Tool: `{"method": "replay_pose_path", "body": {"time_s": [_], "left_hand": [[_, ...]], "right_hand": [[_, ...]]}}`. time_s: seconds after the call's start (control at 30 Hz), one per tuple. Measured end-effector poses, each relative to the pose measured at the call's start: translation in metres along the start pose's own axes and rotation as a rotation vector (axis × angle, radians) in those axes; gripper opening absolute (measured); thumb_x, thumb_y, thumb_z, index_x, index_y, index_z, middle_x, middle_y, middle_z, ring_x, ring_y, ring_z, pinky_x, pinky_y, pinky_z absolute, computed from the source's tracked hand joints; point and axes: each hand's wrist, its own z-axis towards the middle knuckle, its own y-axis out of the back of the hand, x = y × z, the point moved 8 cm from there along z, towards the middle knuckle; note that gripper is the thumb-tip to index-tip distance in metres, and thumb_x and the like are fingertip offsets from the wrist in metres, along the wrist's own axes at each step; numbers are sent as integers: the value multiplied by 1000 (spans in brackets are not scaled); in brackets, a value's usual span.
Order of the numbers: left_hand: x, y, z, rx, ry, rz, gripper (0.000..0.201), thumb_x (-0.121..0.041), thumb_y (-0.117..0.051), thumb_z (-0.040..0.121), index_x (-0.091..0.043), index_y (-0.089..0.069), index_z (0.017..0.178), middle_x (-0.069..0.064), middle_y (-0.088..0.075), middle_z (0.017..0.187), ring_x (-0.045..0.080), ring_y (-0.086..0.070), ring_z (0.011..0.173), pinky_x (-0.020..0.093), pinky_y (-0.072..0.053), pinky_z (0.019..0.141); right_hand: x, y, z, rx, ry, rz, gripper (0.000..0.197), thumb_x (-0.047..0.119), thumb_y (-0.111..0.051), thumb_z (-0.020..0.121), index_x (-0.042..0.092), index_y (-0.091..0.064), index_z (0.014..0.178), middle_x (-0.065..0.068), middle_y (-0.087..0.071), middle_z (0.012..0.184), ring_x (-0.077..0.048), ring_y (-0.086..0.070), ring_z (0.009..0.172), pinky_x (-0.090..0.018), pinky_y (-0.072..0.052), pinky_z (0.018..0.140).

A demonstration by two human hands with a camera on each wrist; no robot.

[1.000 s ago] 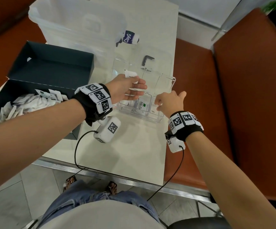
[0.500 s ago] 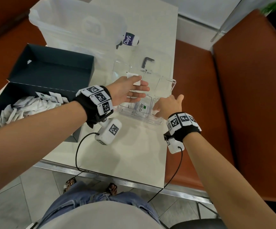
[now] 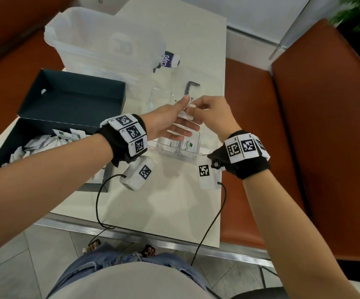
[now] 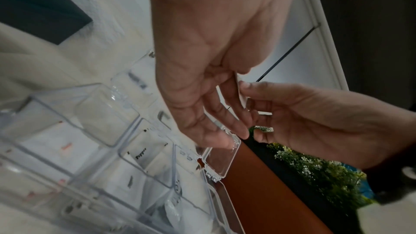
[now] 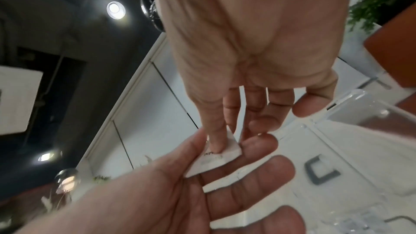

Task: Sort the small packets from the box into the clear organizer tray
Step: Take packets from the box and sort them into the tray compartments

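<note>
Both hands have risen off the tray and met above it since a second ago, when the right hand (image 3: 214,117) sat at the tray's near right corner and the left hand (image 3: 170,121) lay flat over the middle compartments. On the pale table (image 3: 174,201), the dark box (image 3: 67,98) stands open at the left with a heap of white packets (image 3: 39,145) in its near half. A big white plastic bag (image 3: 101,46) sits behind it, with a small purple-labelled bottle (image 3: 170,59) just beside the bag. The clear tray (image 3: 174,152) lies under the hands, its hinged lids open at the far side; a near compartment holds a green-marked packet (image 3: 188,146), and the one to its left holds a packet printed "Pepper" (image 4: 141,153). A dark bent metal piece (image 3: 191,85) lies on the table beyond the tray. Between the hands, above the tray, is a small white packet (image 5: 216,157): the left thumb and forefinger pinch it, the other left fingers stretched out straight, while the right thumb and forefinger nip its upper edge, the remaining right fingers loosely curled.
</note>
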Motion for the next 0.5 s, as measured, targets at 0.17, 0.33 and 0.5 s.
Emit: {"method": "replay_pose_path", "body": {"time_s": [0.17,0.33,0.5], "left_hand": [[-5,34,-7,-140,-24,45,44,-50,-47,98,-14,-70,108,-1,-75,101,18,-70,91,30,-57,80],[-5,71,-16,-235,-27,54,29,-29,-50,100,-11,-69,113,2,-74,106,16,-68,87,26,-55,75],[2,92,-24,-253,-15,75,26,-23,-50,101,-10,-67,116,2,-73,107,15,-67,87,26,-54,76]], "right_hand": [[4,6,10,-69,-11,87,8,11,-62,91,7,-60,98,-12,-71,82,-15,-68,56,-28,-55,61],[1,-19,18,-14,61,-183,11,12,-61,92,8,-69,98,-3,-70,73,-4,-66,56,-9,-50,56],[-16,-58,24,80,46,-505,16,10,-64,88,11,-70,103,-9,-70,93,-23,-67,87,-28,-53,80]]}}
